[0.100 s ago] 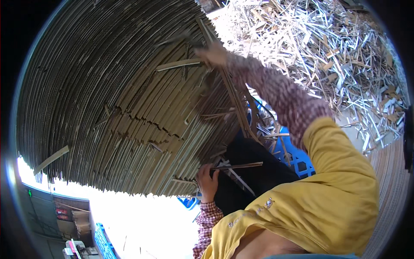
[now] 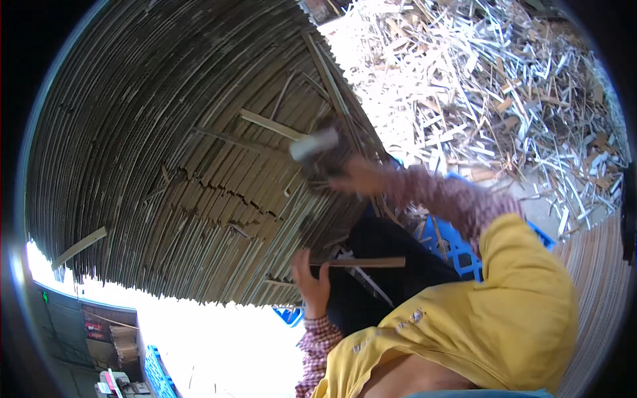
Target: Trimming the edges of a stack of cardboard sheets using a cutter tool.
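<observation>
A big stack of ridged brown cardboard sheets [image 2: 152,132] fills the left and middle, its layered edges facing me. My left hand [image 2: 313,288] is at its lower right edge, fingers pointing up. A narrow brown strip [image 2: 365,263] lies between its thumb and fingers and sticks out to the right over my dark-clad leg. My right hand [image 2: 361,176] is closed round a motion-blurred tool [image 2: 316,144] with a pale grey end, in front of the stack's right part. The blur hides the tool's exact kind.
A wide heap of pale and brown scrap strips [image 2: 464,86] covers the floor at the upper right. Beside my leg is a blue plastic crate [image 2: 458,245]. Loose strips, one pale strip [image 2: 272,125] among them, lie across the stack. Another blue crate [image 2: 158,371] stands lower left.
My right hand and the tool have swung down and slightly right from the stack's upper right edge. My left hand has shifted a little left, and its strip now lies nearly level.
</observation>
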Demonstrator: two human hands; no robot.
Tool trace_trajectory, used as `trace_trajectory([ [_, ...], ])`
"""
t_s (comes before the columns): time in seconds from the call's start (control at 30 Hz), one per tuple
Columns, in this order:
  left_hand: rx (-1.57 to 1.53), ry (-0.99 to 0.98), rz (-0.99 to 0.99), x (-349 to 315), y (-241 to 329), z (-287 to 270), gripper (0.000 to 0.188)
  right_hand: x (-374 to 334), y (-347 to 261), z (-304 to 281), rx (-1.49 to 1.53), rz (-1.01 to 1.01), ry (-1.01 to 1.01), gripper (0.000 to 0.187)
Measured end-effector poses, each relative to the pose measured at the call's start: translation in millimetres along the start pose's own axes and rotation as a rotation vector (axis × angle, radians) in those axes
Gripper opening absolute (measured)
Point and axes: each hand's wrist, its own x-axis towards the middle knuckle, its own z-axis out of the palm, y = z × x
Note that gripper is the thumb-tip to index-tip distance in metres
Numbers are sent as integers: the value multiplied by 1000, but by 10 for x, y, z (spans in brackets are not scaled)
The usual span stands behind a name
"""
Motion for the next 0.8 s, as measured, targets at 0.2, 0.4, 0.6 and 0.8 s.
trace_trajectory([
  [0.2, 220, 338, 482, 1538, 300, -788, 61, 4, 606, -784, 661, 1002, -876, 41],
  [0.4, 653, 225, 595, 2947, 548, -863, 59, 363, 1064, -1291, 737, 977, -679, 43],
  [0.6, 691, 280, 751, 3190, 169, -846, 19, 1300, 1203, -723, 588, 958, -639, 55],
  [0.8, 592, 94, 445, 1983, 139, -1050, 6, 1552, 1371, -363, 512, 1145, -692, 61],
])
